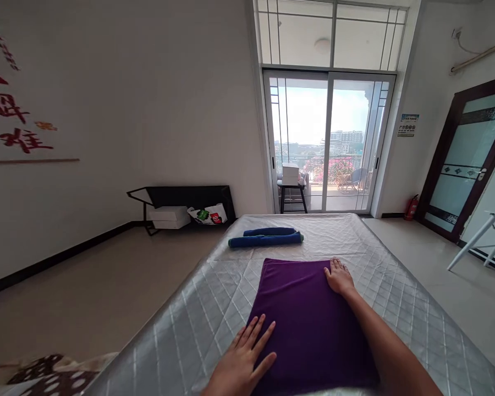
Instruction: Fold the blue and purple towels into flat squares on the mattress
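A purple cloth [305,324], folded into a flat, roughly rectangular shape, lies in front of me on the quilted silver-grey mattress [190,319]. My left hand [247,352] rests with spread fingers on the cloth's left edge, near its close end. At the far right corner, my right hand [339,276] lies flat on the cloth, its fingers stretched out. Neither hand grips the fabric. Beyond the cloth, a dark blue rolled cloth [268,240] with greenish ends lies across the mattress, with another blue length just behind it.
Brown polka-dot fabric [53,374] shows at the lower left. By the left wall stands a black bench [190,196] with white boxes [169,216] and a printed bag [208,214]. Sliding glass doors [329,143] are ahead; a fire extinguisher [411,208] and white-legged furniture [474,240] are at right.
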`<state>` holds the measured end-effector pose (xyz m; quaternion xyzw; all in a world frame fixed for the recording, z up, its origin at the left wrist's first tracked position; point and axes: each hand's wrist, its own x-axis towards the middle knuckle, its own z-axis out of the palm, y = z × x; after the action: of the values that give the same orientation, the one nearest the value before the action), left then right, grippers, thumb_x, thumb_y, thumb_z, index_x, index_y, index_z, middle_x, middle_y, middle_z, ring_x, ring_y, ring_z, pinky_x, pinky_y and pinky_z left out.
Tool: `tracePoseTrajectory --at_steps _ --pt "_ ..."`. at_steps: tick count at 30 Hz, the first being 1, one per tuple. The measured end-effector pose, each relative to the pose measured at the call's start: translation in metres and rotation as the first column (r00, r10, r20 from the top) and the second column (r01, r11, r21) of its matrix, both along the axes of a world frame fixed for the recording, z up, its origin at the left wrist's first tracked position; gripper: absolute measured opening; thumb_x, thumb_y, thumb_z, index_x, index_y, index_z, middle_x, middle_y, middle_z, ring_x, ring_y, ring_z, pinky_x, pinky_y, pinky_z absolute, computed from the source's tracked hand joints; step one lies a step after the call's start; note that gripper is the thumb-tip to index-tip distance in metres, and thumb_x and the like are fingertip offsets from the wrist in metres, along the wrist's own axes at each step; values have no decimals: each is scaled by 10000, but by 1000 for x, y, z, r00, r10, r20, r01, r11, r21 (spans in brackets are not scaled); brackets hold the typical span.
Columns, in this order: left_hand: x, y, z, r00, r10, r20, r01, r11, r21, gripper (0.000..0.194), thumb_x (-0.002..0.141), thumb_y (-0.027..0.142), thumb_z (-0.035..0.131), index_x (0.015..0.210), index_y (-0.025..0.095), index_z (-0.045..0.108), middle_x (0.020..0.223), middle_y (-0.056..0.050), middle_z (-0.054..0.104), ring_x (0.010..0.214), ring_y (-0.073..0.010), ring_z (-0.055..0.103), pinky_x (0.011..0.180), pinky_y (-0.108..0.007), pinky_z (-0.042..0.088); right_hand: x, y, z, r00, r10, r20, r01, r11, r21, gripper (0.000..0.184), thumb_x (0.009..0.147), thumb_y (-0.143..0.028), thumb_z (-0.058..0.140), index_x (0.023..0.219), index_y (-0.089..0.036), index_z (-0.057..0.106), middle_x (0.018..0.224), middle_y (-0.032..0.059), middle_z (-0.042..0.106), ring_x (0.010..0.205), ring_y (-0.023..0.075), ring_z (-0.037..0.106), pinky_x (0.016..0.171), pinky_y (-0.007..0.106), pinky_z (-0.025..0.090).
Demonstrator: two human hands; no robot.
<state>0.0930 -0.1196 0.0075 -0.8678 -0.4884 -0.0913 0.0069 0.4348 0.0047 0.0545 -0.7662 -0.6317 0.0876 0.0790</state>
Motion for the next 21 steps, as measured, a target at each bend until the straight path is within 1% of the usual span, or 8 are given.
tracePoseTrajectory --at_steps 3,5,7,10,12,15,18,21 --pt "15 28 18 999 38 13 -38 998 40 528 1007 531 310 1503 355 341 1583 -38 356 1441 -257 358 1138 -473 383 -2 1 -3 1000 -2 -7 3 1000 17 665 990 -439 240 1549 -79 243 1613 128 262 1508 175 148 1202 358 116" --pt "40 57 33 999 35 36 -38 997 73 521 1023 488 279 1482 282 418 1565 -77 396 1441 -261 357 1157 -486 350 -3 1 -4 1000 -3 -7 3 1000 17 667 990 -440 239 1549 -77 242 1612 131 265 1508 177 149 1202 358 114" --pt "73 87 45 999 13 43 -15 998 57 529 1027 472 270 1457 231 464 1541 -107 434 1437 -265 365 1167 -488 329 -4 1 -3 1000 -6 -8 6 1000 15 663 991 -438 234 1549 -80 242 1612 129 266 1508 178 153 1201 359 114" --pt "119 122 53 1000 -6 12 6 1000 -12 571 1022 502 249 1475 211 437 1554 -122 410 1453 -260 335 1183 -466 289 -3 1 -4 1000 -14 -16 14 1000 24 659 988 -437 244 1549 -90 254 1609 124 272 1504 185 171 1201 365 121" --pt "135 137 51 1000 0 -15 -1 999 -51 600 1015 533 221 1485 218 420 1565 -116 392 1463 -253 314 1191 -456 262 -3 1 -5 1000 -16 -19 17 999 34 659 985 -436 253 1548 -93 261 1609 121 271 1503 189 181 1200 368 127" --pt "131 151 43 999 21 -27 -23 996 -83 619 998 580 204 1486 265 416 1576 -81 383 1473 -250 291 1196 -468 235 -2 2 -8 1000 -10 -11 11 999 38 656 985 -429 254 1547 -91 264 1611 124 267 1503 191 181 1201 368 131" --pt "103 166 38 997 76 -21 -77 993 -94 636 976 623 221 1500 302 387 1585 -51 373 1476 -258 284 1196 -475 222 -2 2 -10 1000 -9 0 9 999 36 658 985 -428 251 1545 -85 266 1609 130 269 1501 197 189 1203 371 128" --pt "76 180 36 989 149 -20 -150 984 -97 657 969 625 233 1502 274 387 1584 -60 376 1478 -275 275 1196 -484 209 -2 1 -8 1000 -16 7 16 999 33 656 984 -432 255 1545 -93 272 1610 124 267 1498 204 201 1203 374 131"
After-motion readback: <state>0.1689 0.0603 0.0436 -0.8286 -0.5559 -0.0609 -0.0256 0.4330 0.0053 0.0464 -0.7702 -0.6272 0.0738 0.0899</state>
